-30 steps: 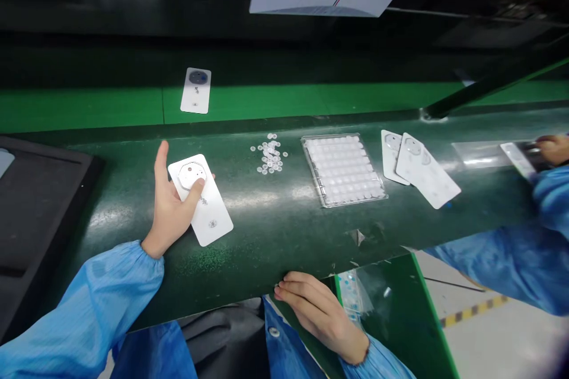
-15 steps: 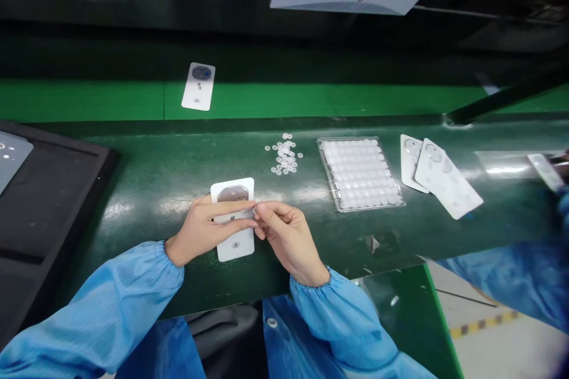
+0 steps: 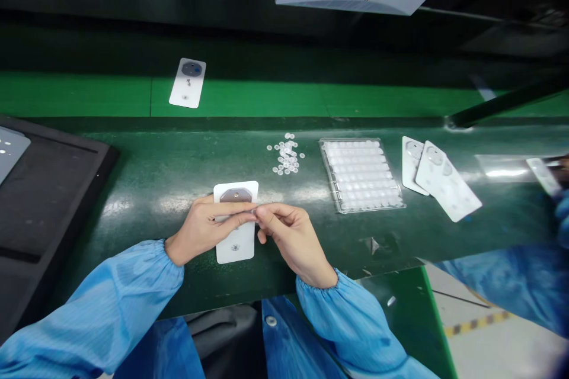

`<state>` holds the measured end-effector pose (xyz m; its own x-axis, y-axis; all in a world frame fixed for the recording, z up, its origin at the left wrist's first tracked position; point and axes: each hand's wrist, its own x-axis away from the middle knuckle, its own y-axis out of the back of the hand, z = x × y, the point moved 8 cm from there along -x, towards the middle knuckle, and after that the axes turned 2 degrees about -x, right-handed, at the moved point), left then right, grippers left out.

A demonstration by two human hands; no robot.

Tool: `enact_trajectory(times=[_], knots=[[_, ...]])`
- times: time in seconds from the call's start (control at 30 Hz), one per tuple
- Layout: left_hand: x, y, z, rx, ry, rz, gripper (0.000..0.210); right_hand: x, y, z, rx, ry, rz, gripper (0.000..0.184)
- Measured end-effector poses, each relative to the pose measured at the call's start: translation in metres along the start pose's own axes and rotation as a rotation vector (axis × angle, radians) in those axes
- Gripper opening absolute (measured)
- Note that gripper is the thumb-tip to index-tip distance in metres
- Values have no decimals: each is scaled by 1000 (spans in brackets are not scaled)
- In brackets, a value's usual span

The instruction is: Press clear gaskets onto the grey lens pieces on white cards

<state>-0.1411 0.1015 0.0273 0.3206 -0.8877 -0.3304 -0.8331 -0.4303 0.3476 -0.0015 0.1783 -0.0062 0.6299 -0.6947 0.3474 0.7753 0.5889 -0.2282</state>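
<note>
My left hand (image 3: 207,226) and my right hand (image 3: 288,235) meet fingertip to fingertip, thumb and forefinger of each pinched together. Between the tips is a small clear piece (image 3: 255,211), mostly hidden by the fingers. Under them a white phone-shaped panel (image 3: 235,247) with a grey camera area at its top lies on the green bench; my left fingers cross over its middle and cover part of it. Beyond my hands is a loose pile of small clear discs (image 3: 287,157). To its right stands a clear tray (image 3: 340,204) with rows of white rounded pieces.
Two more white panels (image 3: 448,186) overlap right of the tray. Another panel (image 3: 187,86) rests on the raised green ledge (image 3: 267,98). A black tray (image 3: 66,172) occupies the left side. A co-worker's blue sleeve (image 3: 511,278) and hand reach in at right.
The fingertips have closed more tightly over the small clear piece, hiding more of it. My right hand has shifted slightly right and down; the view has tilted a little.
</note>
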Motion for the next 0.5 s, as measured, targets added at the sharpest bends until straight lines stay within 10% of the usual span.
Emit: enact_trajectory(times=[0.5], knots=[[1,1,5,-16,27,-7,14,2,-3,25,347,155,43,36]])
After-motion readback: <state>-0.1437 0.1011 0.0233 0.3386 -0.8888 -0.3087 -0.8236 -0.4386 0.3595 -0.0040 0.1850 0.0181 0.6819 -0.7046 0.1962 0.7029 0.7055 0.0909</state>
